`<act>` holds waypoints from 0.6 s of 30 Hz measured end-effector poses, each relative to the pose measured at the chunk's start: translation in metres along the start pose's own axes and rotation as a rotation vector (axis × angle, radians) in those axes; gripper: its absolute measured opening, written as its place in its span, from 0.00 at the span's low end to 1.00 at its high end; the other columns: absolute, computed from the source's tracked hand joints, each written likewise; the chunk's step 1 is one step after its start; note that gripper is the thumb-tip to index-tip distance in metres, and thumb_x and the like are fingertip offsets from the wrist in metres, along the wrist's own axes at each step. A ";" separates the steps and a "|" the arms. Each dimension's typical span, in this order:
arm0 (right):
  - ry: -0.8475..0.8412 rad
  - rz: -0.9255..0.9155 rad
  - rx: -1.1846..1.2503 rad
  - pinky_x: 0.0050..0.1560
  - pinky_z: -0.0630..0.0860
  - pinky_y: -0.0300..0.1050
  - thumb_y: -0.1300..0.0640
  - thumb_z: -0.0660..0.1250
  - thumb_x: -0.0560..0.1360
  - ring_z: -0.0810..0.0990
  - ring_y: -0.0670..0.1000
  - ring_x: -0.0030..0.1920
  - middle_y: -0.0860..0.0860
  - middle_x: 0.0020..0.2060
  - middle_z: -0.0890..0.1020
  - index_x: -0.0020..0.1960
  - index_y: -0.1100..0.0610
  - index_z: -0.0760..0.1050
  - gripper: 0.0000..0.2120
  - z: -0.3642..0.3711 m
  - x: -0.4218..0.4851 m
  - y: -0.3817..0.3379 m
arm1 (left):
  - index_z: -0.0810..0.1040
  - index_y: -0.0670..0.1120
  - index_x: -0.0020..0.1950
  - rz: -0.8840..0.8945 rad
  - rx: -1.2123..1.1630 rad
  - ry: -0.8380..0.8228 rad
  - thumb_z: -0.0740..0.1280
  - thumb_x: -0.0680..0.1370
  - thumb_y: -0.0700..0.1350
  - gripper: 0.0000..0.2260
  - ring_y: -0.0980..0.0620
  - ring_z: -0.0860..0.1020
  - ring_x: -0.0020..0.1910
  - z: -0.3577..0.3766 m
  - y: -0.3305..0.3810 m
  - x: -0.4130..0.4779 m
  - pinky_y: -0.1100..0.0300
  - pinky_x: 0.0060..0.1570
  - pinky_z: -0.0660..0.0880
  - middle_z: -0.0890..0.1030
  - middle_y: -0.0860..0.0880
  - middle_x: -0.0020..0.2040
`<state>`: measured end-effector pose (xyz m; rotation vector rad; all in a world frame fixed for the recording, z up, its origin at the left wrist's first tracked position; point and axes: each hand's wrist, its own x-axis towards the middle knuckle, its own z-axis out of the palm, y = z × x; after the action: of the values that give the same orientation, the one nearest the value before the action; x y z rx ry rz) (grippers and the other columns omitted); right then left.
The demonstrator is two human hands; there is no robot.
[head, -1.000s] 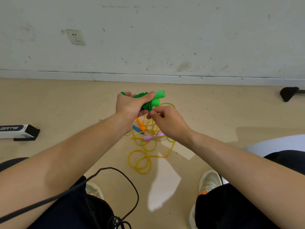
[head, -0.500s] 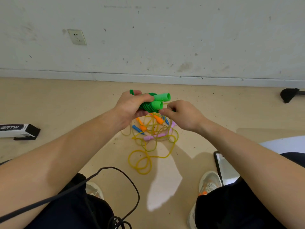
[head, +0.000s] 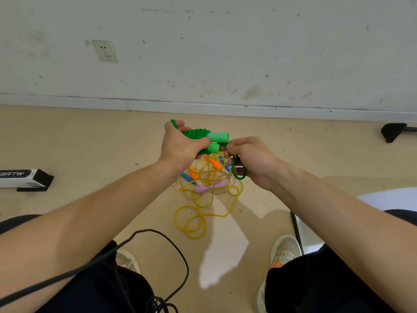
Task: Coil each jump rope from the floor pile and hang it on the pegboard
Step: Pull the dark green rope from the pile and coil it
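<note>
Green cord jump rope [head: 198, 133], light-green plastic handles [head: 217, 137]: coiled bundle, gripped in left hand [head: 178, 147] above the tangled yellow-cord floor pile [head: 198, 213]. Right hand [head: 252, 159] pinches its free loop [head: 238, 177]. Advice: wrap loop snugly round the bundle, keeping left grip firm, lest coils spring.

Scuffed white wall [head: 225, 53] (one socket [head: 105, 50]), beige floor [head: 79, 136].

There is only one view, worn on the person's head. It faces forward and down, close above the left hand [head: 180, 147] and right hand [head: 253, 160], toward the floor [head: 90, 136] and the wall [head: 225, 53].
</note>
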<state>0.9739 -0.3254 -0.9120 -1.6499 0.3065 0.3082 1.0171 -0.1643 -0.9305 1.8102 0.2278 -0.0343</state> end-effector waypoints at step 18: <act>0.182 -0.226 -0.921 0.25 0.63 0.41 0.61 0.60 0.76 0.72 0.55 0.31 0.55 0.32 0.75 0.41 0.61 0.75 0.08 0.021 0.004 0.018 | 0.63 0.43 0.68 0.283 0.503 0.019 0.77 0.68 0.44 0.33 0.53 0.72 0.51 0.011 -0.015 -0.015 0.57 0.47 0.69 0.69 0.49 0.61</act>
<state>0.9703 -0.3061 -0.9321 -2.6046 0.1030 0.1228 1.0011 -0.1730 -0.9453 2.3295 -0.0322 0.1370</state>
